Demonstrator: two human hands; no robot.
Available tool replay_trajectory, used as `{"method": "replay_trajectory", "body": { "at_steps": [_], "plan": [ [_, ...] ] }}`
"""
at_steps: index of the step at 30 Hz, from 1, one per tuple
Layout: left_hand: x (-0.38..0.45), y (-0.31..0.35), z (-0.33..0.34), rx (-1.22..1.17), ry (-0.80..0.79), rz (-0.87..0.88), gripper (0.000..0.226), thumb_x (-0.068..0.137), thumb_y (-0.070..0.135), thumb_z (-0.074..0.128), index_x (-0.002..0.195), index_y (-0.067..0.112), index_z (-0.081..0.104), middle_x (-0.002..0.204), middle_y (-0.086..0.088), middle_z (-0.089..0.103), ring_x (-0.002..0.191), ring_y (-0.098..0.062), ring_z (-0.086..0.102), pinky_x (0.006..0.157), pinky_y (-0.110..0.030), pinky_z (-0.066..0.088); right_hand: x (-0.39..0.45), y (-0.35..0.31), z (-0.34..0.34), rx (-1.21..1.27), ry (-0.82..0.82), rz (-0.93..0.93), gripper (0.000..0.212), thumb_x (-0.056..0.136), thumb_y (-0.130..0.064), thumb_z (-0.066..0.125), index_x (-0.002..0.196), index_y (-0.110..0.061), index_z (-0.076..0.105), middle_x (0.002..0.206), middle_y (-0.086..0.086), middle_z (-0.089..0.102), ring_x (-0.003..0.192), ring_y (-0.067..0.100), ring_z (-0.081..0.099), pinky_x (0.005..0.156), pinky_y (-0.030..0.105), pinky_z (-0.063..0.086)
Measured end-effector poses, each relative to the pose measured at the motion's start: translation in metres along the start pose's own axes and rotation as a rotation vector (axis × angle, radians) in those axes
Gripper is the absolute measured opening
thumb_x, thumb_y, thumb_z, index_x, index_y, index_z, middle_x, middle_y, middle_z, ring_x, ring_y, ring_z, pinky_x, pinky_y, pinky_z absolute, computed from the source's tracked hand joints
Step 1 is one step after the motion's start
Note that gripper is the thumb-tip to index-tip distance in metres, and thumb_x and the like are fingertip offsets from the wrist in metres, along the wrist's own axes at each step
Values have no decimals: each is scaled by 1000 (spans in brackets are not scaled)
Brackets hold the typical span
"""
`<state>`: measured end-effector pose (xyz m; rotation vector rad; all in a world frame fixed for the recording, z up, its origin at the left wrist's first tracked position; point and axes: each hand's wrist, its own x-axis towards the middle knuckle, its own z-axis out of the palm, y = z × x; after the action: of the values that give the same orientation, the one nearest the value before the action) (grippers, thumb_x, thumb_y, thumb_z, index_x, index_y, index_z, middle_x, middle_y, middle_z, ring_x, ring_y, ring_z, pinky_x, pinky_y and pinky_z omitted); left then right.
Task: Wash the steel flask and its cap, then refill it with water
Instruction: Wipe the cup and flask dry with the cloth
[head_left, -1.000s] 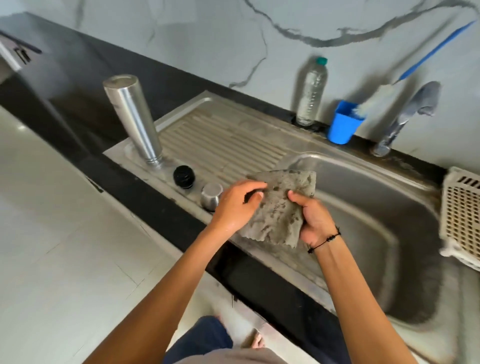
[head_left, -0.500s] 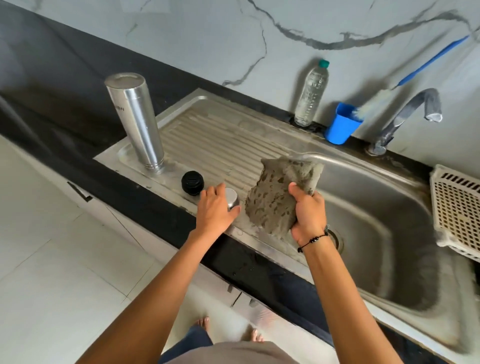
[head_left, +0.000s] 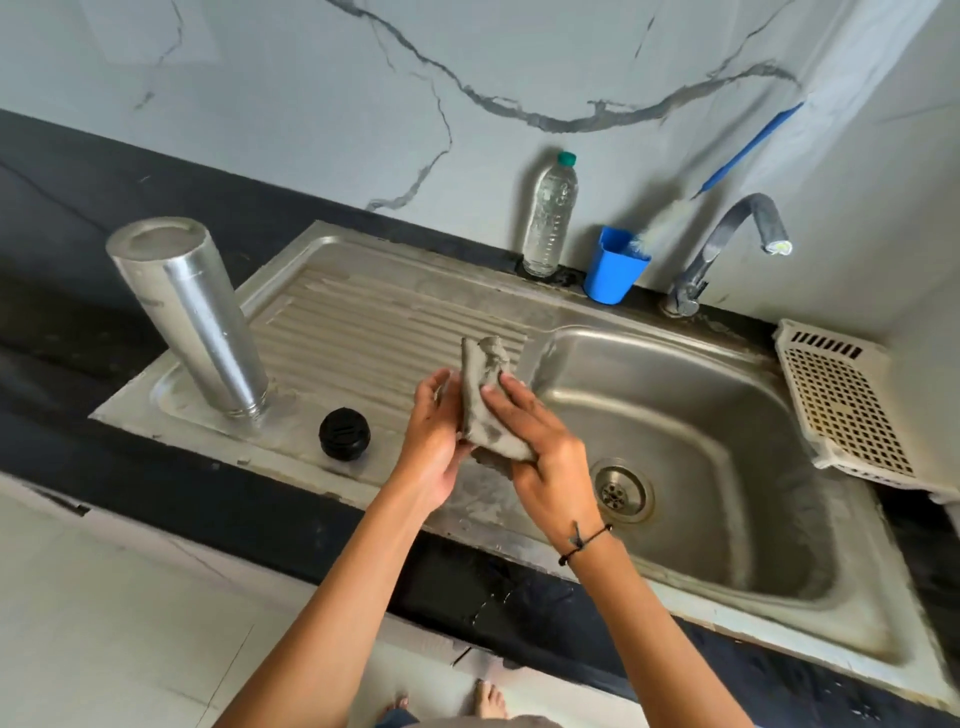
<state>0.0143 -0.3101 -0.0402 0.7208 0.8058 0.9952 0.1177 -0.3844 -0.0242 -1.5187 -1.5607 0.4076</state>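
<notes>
Since half a second ago, the left hand (head_left: 434, 441) has come off the drainboard, and the small steel cap that stood there is gone from sight; whether it lies inside the cloth cannot be told. Head view: both hands now meet over the sink's (head_left: 727, 587) near rim. The left hand cups the grey cloth (head_left: 480, 400) from the left, fingers curved against it. The right hand (head_left: 540, 441) presses the cloth with fingers stretched over it. The steel flask (head_left: 200, 317) stands upside down on the drainboard (head_left: 363, 322), with the black stopper (head_left: 344, 434) near it.
</notes>
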Motion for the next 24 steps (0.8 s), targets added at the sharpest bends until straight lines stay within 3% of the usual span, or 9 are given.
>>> {"method": "replay_trajectory", "body": {
  "at_steps": [4, 6, 11, 15, 17, 19, 22, 24],
  "plan": [
    [3, -6, 14, -17, -65, 17, 22, 91, 31, 50, 104, 14, 52, 92, -5, 68, 84, -18, 65, 69, -34, 52, 16, 11, -17, 53, 28, 86, 55, 79, 7, 49, 127, -19, 57, 131, 5, 57, 124, 8, 49, 106, 20, 36],
    [3, -7, 25, 4, -113, 9, 29, 84, 34, 53, 107, 15, 52, 94, -4, 66, 87, -16, 62, 72, -35, 49, 27, 16, -27, 94, 42, 154, 56, 78, 6, 46, 126, -19, 59, 125, 4, 61, 118, 7, 53, 100, 15, 40],
    [13, -9, 38, 16, -42, 25, 31, 97, 21, 48, 126, 10, 44, 99, -4, 69, 95, -18, 63, 79, -36, 49, 35, 25, -28, 52, -4, 7, 57, 74, 0, 44, 127, -15, 58, 133, 3, 55, 129, 5, 43, 109, 19, 32],
    [13, -16, 46, -18, -108, 10, 36, 84, 24, 59, 116, 13, 48, 106, -6, 64, 98, -19, 61, 82, -39, 48, 43, 37, -46, 151, -33, 109, 53, 78, -2, 44, 127, -18, 57, 129, 1, 58, 121, 7, 50, 104, 26, 40],
    [14, -15, 49, -76, -125, -4, 30, 84, 25, 51, 112, 13, 50, 106, -8, 64, 97, -21, 60, 83, -41, 48, 45, 40, -50, 155, -58, 129, 57, 79, 7, 43, 129, -19, 56, 130, 1, 56, 123, 10, 49, 104, 29, 39],
    [16, -15, 54, -159, -114, -16, 23, 95, 21, 41, 109, 11, 55, 104, -9, 69, 96, -23, 64, 84, -43, 48, 40, 40, -48, 96, -53, 45, 57, 78, 4, 44, 131, -15, 53, 135, 3, 51, 129, 8, 42, 109, 24, 32],
    [16, -19, 57, -171, -51, -57, 33, 100, 19, 31, 109, 6, 61, 102, -11, 72, 95, -23, 68, 81, -37, 52, 25, 47, -38, -39, -74, -86, 64, 73, 5, 44, 133, -16, 49, 142, 7, 44, 135, 16, 35, 114, 23, 23],
    [16, -22, 57, -132, -28, -64, 31, 100, 19, 33, 113, 5, 58, 109, -16, 68, 101, -28, 65, 86, -43, 51, 23, 52, -41, 10, -91, -56, 67, 73, 6, 43, 135, -16, 47, 143, 5, 41, 135, 15, 35, 113, 25, 26]
  ]
}}
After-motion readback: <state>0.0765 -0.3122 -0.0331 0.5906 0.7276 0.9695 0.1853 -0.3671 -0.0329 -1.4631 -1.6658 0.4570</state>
